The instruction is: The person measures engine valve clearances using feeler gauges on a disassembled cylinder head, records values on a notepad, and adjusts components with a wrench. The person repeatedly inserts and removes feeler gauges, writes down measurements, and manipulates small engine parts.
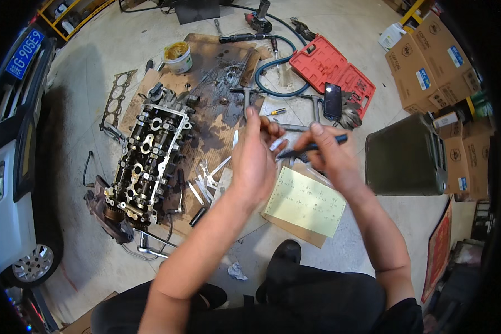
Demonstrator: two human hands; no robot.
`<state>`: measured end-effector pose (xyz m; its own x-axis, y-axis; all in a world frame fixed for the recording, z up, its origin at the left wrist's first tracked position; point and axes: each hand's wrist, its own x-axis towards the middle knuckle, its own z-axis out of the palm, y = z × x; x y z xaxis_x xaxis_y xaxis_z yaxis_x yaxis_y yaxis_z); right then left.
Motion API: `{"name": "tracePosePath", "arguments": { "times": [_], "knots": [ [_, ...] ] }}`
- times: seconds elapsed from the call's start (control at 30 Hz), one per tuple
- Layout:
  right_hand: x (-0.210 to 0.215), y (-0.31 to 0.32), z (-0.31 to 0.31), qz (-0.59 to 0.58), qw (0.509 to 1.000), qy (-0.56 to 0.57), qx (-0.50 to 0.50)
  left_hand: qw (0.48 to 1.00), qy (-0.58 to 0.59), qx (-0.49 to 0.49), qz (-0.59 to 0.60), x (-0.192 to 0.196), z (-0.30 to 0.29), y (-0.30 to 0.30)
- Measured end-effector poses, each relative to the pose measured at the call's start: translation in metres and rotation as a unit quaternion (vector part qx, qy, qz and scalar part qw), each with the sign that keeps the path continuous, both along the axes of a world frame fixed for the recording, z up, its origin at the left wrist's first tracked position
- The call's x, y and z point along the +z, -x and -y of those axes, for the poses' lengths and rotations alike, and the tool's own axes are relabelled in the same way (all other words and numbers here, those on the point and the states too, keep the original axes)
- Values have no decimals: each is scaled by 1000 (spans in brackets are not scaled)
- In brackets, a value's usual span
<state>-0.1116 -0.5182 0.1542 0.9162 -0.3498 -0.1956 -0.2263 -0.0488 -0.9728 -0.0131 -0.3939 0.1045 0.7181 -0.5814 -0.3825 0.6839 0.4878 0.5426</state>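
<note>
While I am watching from afar through the head camera, the right hand (337, 157) is closing its thumb and fingers around a dark slender tool (298, 152). Its long axis is running nearly level across the view, dipping slightly leftward, with its tip pointing at the left hand (254, 161). That hand, thumb up and fingers curled narrow, is apparently pinching a small white piece (276, 145), blurred, so I am not telling its exact shape. The piece is lying just left of the right hand and close by the tool's tip; whether they are touching I cannot tell. The left hand is nearer to it. Below both hands, a yellow handwritten sheet (306, 203) is resting over cardboard on the floor. Farther left, loose white strips (206, 182) are lying beside a metal engine cylinder head (147, 143).
</note>
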Motion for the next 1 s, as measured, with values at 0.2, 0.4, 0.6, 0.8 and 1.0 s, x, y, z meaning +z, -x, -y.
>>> {"name": "tracePosePath", "arguments": {
  "times": [0.2,0.4,0.6,0.8,1.0],
  "knots": [
    [-88,58,20,-282,811,473,199,951,-210,-114,197,-18,-86,-71],
    [-123,80,-2,-366,755,488,239,840,-382,-329,203,-13,-228,-57],
    [-90,-13,-19,-216,770,521,299,868,-344,-339,115,-25,-321,-16],
    [-187,-125,-95,-127,800,480,335,936,-248,-238,76,-77,-310,15],
    [-272,-126,-155,-97,906,385,151,969,-191,-156,-4,-124,-270,22]
  ]
}}
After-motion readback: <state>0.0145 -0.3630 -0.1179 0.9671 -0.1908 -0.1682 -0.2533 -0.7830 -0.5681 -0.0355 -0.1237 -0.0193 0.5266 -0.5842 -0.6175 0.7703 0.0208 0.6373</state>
